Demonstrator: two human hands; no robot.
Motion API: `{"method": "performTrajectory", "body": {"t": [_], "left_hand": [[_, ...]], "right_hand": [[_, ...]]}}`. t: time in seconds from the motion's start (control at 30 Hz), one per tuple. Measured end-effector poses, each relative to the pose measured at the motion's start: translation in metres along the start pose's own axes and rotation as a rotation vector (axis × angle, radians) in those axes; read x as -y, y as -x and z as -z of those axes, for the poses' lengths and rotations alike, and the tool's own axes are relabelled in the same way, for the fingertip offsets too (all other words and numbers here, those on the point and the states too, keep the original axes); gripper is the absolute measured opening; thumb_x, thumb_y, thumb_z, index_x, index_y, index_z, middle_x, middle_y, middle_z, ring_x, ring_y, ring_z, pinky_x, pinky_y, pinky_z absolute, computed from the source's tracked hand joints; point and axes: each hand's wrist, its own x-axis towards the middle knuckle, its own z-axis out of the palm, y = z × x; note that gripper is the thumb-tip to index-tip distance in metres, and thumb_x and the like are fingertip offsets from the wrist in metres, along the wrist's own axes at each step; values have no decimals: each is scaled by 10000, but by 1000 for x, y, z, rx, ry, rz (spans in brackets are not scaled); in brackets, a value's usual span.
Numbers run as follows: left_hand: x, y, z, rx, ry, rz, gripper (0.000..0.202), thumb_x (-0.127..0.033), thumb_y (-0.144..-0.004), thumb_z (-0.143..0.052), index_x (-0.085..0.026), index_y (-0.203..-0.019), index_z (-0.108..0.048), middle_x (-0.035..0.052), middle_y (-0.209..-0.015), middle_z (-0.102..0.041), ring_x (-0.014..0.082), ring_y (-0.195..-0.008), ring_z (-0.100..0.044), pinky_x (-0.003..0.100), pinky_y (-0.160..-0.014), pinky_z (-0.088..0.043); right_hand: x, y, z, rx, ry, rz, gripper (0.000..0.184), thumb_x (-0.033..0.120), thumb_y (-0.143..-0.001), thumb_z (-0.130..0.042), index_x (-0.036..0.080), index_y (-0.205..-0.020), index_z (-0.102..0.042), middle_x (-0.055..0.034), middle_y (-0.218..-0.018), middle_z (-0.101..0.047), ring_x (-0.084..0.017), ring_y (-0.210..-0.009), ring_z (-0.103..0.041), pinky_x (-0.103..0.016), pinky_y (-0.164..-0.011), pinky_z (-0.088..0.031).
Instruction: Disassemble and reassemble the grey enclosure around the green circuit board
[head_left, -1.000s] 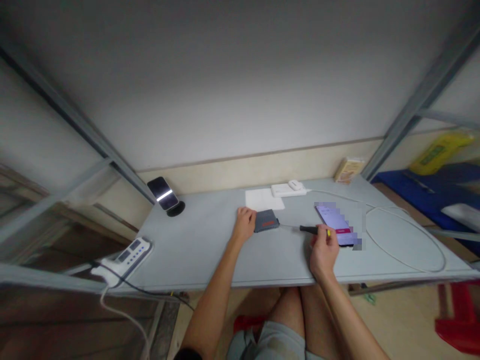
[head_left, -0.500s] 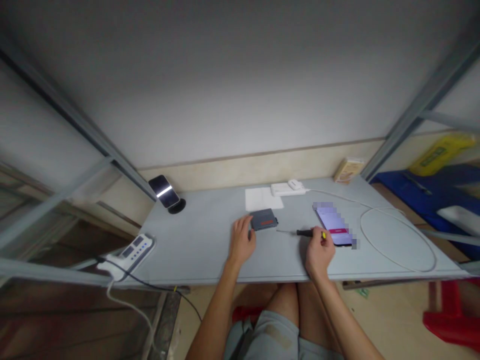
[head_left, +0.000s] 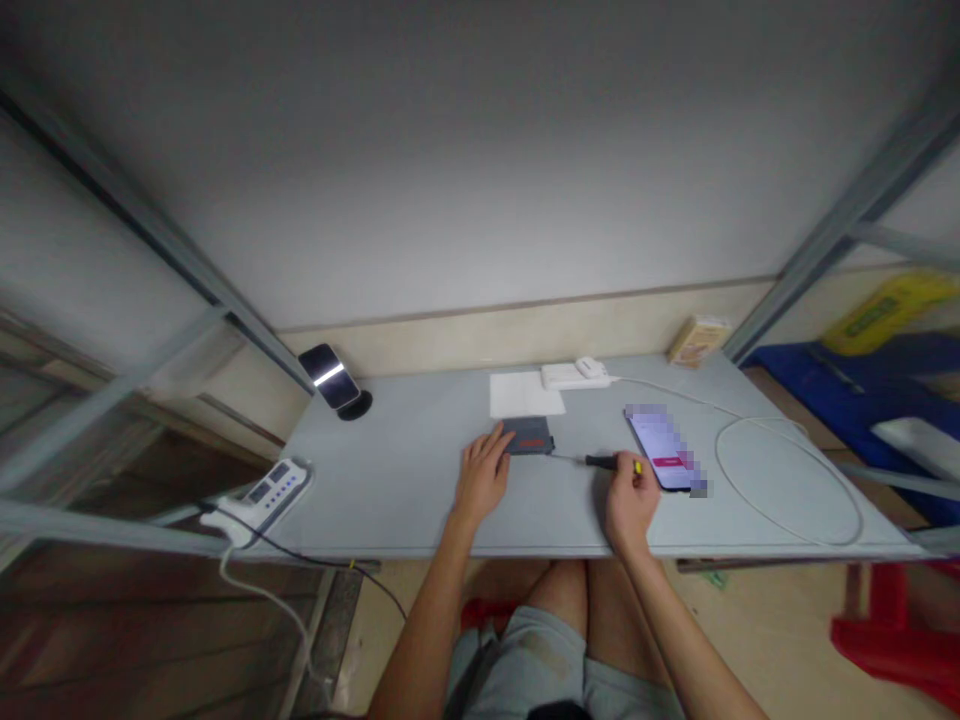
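Dark grey flat case (head_left: 527,437) with red lettering on its top lies on the grey desk (head_left: 390,490), approximately in the middle. The left hand (head_left: 484,478) is at its left end: the fingers are stretched out, and their tips rest on the case without closing around it. The right hand (head_left: 632,497) has its fingers clamped on the handle of a screwdriver (head_left: 601,462), which is black with a yellow end. Its thin shaft points to the left, and the tip is at the near right corner of the case; I cannot tell whether they touch.

Just behind the case lies a sheet of white paper (head_left: 514,396), and beside this a white flat device (head_left: 562,377) with a smaller white piece (head_left: 591,368) on top. A white cable (head_left: 861,515) runs from it and makes a loop on the right. Near the right hand lies a smartphone (head_left: 660,445) with a lit screen, partly pixelated. Further away, a small yellowish box (head_left: 699,341) stands at the far right, and at the left are a phone on a stand (head_left: 328,376) and a white power strip (head_left: 262,500).
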Motion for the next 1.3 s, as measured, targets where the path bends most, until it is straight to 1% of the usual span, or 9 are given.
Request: {"method": "performTrajectory", "body": {"t": [0.2, 0.5, 0.63, 0.73, 0.8, 1.0, 1.2, 1.3], "left_hand": [[1, 0, 0, 20, -8, 4, 488, -174, -992, -464, -296, -1465, -474, 3, -1606, -402, 250, -1342, -465, 471, -1113, -388], [0, 0, 1, 11, 14, -25, 502, -150, -973, -488, -309, -1449, -490, 0, -1588, -432, 252, -1329, -479, 486, -1113, -391], [-1, 1, 2, 5, 20, -26, 492, -149, -975, -483, -307, -1441, -501, 10, -1578, -447, 249, -1319, -490, 490, -1111, -395], [-3, 1, 3, 8, 27, -15, 485, -149, -969, -487, -294, -1431, -515, 11, -1573, -454, 247, -1316, -491, 487, -1117, -390], [-4, 1, 4, 15, 31, -7, 495, -144, -957, -498, -295, -1429, -519, 8, -1574, -451, 245, -1318, -490, 480, -1123, -386], [-6, 2, 5, 25, 28, 0, 513, -151, -934, -527, -295, -1426, -522, 5, -1576, -448, 247, -1319, -485, 473, -1122, -388], [-6, 2, 6, 10, 24, -26, 497, -171, -928, -555, -296, -1409, -535, 10, -1563, -466, 239, -1313, -495, 468, -1129, -392], [-7, 3, 6, 4, 9, -42, 485, -170, -934, -546, -287, -1405, -537, 20, -1554, -476, 236, -1317, -494, 470, -1129, -400]], "right_hand": [[1, 0, 1, -9, 15, -8, 350, 493, -828, -558, 161, -827, -669, 2, -705, -573, -156, -676, -490, -295, -681, -390], [1, 0, 1, 22, 5, -2, 378, 524, -812, -576, 158, -807, -669, 0, -682, -577, -154, -652, -482, -294, -657, -388], [3, 1, 1, -27, 17, 9, 370, 520, -813, -583, 161, -793, -669, -13, -696, -599, -164, -675, -505, -297, -660, -398], [4, 2, 0, -93, 36, -19, 343, 494, -808, -578, 165, -787, -672, -8, -686, -590, -161, -665, -494, -296, -656, -389], [3, 2, 0, -109, 43, -29, 335, 487, -805, -577, 167, -788, -674, -6, -695, -590, -158, -663, -487, -296, -657, -380], [-2, 1, 3, -82, 28, -27, 356, 507, -823, -560, 168, -786, -662, 18, -649, -531, -146, -626, -450, -292, -627, -354], [1, 1, 0, -76, 67, 9, 331, 479, -803, -563, 166, -772, -664, -7, -698, -588, -165, -686, -507, -303, -683, -388], [2, 1, -1, -75, 76, -8, 331, 480, -800, -563, 167, -769, -665, -8, -694, -593, -166, -680, -506, -302, -677, -386]]}}
